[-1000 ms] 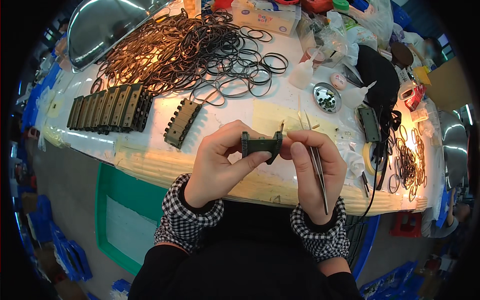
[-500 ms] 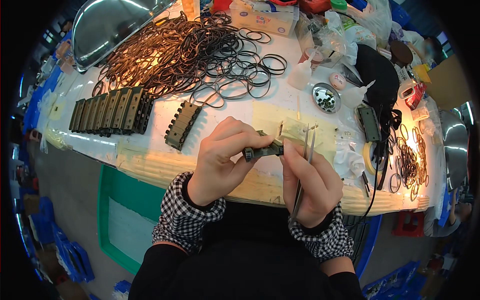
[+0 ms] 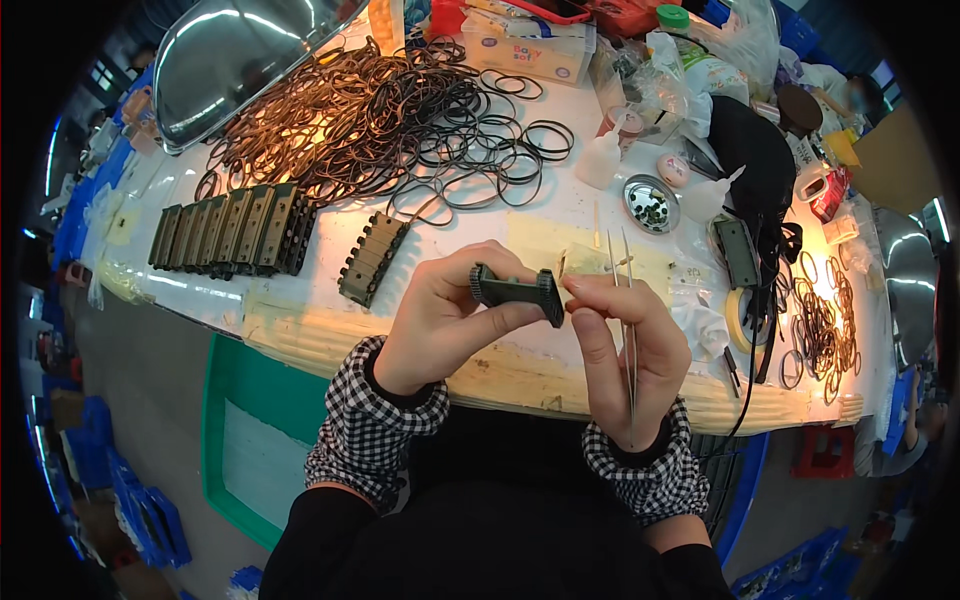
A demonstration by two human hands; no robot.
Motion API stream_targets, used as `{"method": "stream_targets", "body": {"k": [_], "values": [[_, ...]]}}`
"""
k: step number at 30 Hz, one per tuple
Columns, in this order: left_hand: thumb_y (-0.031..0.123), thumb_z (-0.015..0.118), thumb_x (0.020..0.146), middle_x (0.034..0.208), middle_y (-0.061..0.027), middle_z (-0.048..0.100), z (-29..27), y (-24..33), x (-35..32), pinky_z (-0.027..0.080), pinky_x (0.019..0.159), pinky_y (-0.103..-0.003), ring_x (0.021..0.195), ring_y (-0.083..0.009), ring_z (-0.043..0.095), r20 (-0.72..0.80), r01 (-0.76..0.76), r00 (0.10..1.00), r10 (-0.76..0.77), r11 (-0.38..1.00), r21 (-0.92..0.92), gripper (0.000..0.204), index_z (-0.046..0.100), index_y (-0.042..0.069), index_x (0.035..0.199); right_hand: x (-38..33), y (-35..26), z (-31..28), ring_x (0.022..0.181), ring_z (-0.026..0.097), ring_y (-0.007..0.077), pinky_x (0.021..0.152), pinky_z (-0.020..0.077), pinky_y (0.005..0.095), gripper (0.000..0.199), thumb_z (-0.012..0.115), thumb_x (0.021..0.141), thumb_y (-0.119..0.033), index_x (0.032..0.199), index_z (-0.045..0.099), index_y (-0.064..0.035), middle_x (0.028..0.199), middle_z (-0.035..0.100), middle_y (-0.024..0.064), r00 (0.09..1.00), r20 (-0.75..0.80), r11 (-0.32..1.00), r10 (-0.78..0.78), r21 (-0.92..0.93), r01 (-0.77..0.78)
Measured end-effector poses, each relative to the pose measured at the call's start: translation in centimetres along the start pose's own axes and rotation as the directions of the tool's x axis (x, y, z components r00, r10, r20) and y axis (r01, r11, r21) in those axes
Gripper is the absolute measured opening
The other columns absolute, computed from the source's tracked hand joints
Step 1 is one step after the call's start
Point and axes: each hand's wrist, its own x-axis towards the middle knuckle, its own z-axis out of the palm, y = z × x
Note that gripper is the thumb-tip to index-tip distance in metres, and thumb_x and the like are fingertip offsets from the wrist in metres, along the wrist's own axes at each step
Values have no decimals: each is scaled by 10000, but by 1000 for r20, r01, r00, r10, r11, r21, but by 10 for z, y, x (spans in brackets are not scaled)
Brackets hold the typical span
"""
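I hold the dark ribbed part (image 3: 518, 291) in the air just over the near edge of the desk (image 3: 300, 325), between both hands. My left hand (image 3: 440, 320) pinches its left end, thumb underneath and fingers (image 3: 500, 256) curled over the top. My right hand (image 3: 625, 350) presses thumb and forefinger together on its right end, while the tweezers (image 3: 628, 320) lie tucked along that palm, tips pointing away toward the far edge.

The part's long axis runs left to right, roughly along the near edge, slightly dipping at the right. Its wider flange faces my right hand.

To do this well, I judge I should keep the left pinch firm and steady, turn the part only with the right fingertips, and keep the tweezer tips clear of the ribs.
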Motion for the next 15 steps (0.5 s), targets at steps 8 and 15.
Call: {"method": "stream_targets", "body": {"k": [8, 15], "values": [[167, 622, 912, 1095, -91, 549, 28, -4, -13, 476, 945, -401, 1049, -203, 572, 164, 339, 919, -359, 504, -794, 333, 468, 34, 1175, 5, -4, -3, 691, 590, 217, 631, 452, 300, 276, 708, 783, 21, 1050, 676, -43, 844, 676, 97, 993, 40, 985, -111, -131, 115], [292, 525, 909, 1093, -125, 522, 34, -5, -13, 478, 883, -390, 1017, -224, 542, 195, 322, 922, -335, 382, -866, 361, 469, 7, 1124, 5, -9, -2, 684, 589, 222, 624, 459, 307, 318, 738, 723, 46, 1021, 680, -52, 839, 672, 91, 985, 52, 968, -165, -185, 172]]}}
